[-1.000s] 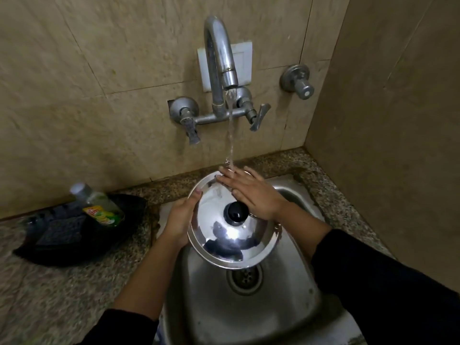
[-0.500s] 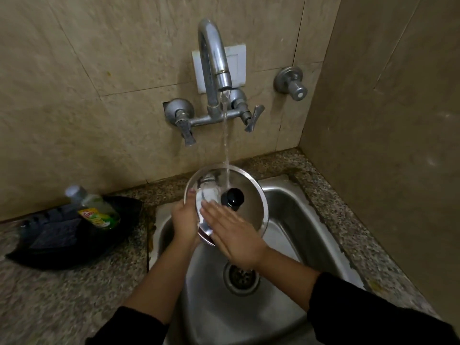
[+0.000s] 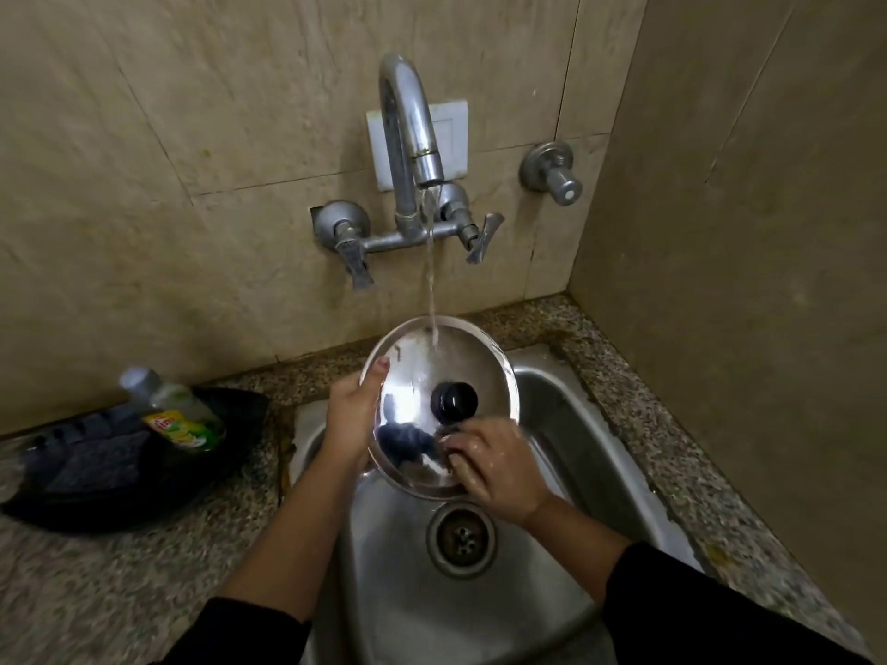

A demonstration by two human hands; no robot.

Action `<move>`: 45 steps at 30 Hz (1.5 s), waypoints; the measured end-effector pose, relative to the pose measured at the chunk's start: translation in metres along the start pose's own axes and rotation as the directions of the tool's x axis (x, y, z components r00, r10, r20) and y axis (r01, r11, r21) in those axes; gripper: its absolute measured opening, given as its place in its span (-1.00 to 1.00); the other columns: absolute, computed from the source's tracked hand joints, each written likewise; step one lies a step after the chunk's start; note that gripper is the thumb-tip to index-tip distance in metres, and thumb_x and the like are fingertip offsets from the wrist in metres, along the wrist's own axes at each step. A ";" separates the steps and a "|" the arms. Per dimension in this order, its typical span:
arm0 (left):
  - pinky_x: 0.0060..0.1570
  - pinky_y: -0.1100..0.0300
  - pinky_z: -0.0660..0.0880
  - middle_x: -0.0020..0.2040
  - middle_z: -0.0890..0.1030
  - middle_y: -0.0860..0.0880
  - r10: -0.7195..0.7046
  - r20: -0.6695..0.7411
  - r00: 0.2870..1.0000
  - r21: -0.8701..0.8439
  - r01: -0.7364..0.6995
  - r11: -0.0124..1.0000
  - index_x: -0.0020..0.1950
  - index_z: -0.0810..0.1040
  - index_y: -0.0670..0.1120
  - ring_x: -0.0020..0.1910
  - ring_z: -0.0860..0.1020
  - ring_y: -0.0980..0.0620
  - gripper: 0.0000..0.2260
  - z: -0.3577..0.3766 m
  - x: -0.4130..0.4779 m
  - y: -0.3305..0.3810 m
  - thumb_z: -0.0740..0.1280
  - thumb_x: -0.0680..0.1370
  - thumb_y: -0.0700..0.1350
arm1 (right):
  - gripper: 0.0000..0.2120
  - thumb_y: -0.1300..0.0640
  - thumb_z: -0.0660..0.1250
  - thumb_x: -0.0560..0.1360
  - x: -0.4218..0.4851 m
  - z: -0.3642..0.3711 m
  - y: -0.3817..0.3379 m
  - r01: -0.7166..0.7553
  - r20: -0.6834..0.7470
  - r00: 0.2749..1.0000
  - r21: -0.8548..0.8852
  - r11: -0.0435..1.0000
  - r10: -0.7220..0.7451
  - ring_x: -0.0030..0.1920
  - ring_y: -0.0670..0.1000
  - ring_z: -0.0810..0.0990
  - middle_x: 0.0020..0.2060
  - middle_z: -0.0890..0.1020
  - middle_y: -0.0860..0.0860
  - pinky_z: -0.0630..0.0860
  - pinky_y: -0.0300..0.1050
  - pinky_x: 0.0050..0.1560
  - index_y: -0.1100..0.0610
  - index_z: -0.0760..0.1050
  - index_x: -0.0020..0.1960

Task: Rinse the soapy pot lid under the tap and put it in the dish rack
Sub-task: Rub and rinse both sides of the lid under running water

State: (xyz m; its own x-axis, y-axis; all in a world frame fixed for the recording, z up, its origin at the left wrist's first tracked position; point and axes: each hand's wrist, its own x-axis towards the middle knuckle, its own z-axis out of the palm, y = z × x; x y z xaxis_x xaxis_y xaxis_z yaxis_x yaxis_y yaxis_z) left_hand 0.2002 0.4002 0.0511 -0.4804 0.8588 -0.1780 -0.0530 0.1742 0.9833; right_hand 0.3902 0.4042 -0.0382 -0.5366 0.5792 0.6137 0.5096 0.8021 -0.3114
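Observation:
The steel pot lid (image 3: 422, 376) with a black knob (image 3: 453, 400) is held tilted over the sink, top face toward me. Water from the tap (image 3: 408, 122) streams onto its upper part. My left hand (image 3: 353, 415) grips the lid's left rim, thumb on the top face. My right hand (image 3: 494, 467) is wet and rests with curled fingers on the lid's lower right face, below the knob. A black dish rack (image 3: 96, 477) sits on the counter at the left.
The steel sink (image 3: 552, 405) has its drain (image 3: 461, 532) below the lid. A dish-soap bottle (image 3: 177, 410) lies in the black rack. A second wall valve (image 3: 552, 172) is right of the tap. A side wall closes the right.
My right hand has slid from the lid's far edge across its face to the lower right. The lid now faces me more fully under the stream.

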 end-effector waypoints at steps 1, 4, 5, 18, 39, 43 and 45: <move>-0.41 0.29 0.46 -0.36 0.59 -0.05 0.003 0.036 0.999 0.026 -0.004 1.000 -0.17 0.59 -0.17 -0.41 0.56 0.07 -0.76 0.001 0.000 0.002 0.32 0.55 -0.02 | -0.83 0.10 0.18 0.57 -0.003 -0.004 0.007 -0.054 -0.046 0.998 -0.047 0.997 0.052 -0.03 0.05 0.50 -0.06 0.60 0.08 0.43 0.05 -0.04 0.10 0.52 0.04; -0.25 0.22 0.47 -0.31 0.61 -0.10 0.020 0.088 0.996 0.045 -0.024 0.999 -0.24 0.59 -0.16 -0.34 0.57 0.01 -0.76 0.005 0.001 0.006 0.35 0.53 -0.02 | -0.78 0.09 0.13 0.57 0.007 -0.016 0.018 -0.312 -0.176 0.934 0.013 0.950 0.310 -0.15 0.09 0.45 -0.20 0.53 0.11 0.39 0.08 -0.14 0.16 0.48 -0.11; -0.19 0.15 0.45 -0.28 0.61 -0.14 0.031 0.102 0.994 0.039 -0.035 0.999 -0.23 0.59 -0.18 -0.28 0.56 -0.04 -0.75 0.006 0.003 0.006 0.36 0.52 -0.02 | -0.76 0.08 0.11 0.58 0.016 -0.022 0.021 -0.403 -0.234 0.882 0.076 0.912 0.409 -0.15 0.08 0.45 -0.20 0.53 0.11 0.40 0.08 -0.12 0.17 0.48 -0.11; -0.42 0.30 0.38 -0.52 0.54 0.10 0.172 0.204 0.964 0.174 -0.209 0.962 -0.40 0.53 -0.06 -0.47 0.44 0.20 -0.66 0.002 -0.004 0.015 0.29 0.57 -0.03 | -0.69 -0.10 0.14 0.60 0.141 -0.047 0.009 0.025 0.330 0.944 -0.103 0.994 0.010 -0.06 0.06 0.55 -0.05 0.60 0.07 0.46 -0.03 -0.12 0.11 0.49 0.08; -0.23 0.15 0.57 -0.23 0.71 -0.13 -0.100 0.261 0.960 -0.024 0.110 0.994 -0.10 0.64 -0.18 -0.23 0.67 -0.10 -0.77 -0.016 0.002 0.019 0.31 0.55 -0.03 | -0.58 -0.32 0.21 0.47 0.150 -0.038 0.011 -0.355 0.184 0.915 -0.053 0.933 0.359 -0.29 0.05 0.54 -0.34 0.54 0.00 0.46 -0.05 -0.24 0.02 0.40 -0.29; -0.36 0.24 0.56 -0.32 0.70 -0.06 -0.030 0.152 0.988 -0.158 0.054 0.986 -0.13 0.63 -0.20 -0.33 0.66 0.01 -0.78 -0.014 -0.003 0.020 0.28 0.58 -0.09 | -0.68 -0.01 0.12 0.61 0.129 -0.024 0.022 -0.249 0.066 0.968 0.099 0.964 0.243 0.26 0.00 0.47 0.22 0.56 0.03 0.32 0.00 0.27 0.05 0.47 0.28; -0.40 0.27 0.54 -0.37 0.67 -0.05 -0.034 0.116 0.993 -0.096 0.045 0.994 -0.17 0.62 -0.20 -0.40 0.64 0.04 -0.76 -0.011 -0.007 0.018 0.29 0.58 -0.07 | -0.64 0.07 0.10 0.62 0.111 -0.015 0.029 -0.287 0.041 0.958 0.200 0.937 0.285 0.40 -0.08 0.33 0.36 0.48 -0.03 0.18 -0.06 0.37 0.02 0.39 0.40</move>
State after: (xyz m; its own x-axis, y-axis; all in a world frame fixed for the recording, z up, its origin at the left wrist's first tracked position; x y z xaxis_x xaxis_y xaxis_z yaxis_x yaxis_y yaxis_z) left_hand 0.1936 0.3919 0.0708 -0.3733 0.9026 -0.2144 -0.1586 0.1656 0.9734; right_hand 0.3557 0.4892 0.0315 -0.3964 0.7891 0.4694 0.4972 0.6143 -0.6128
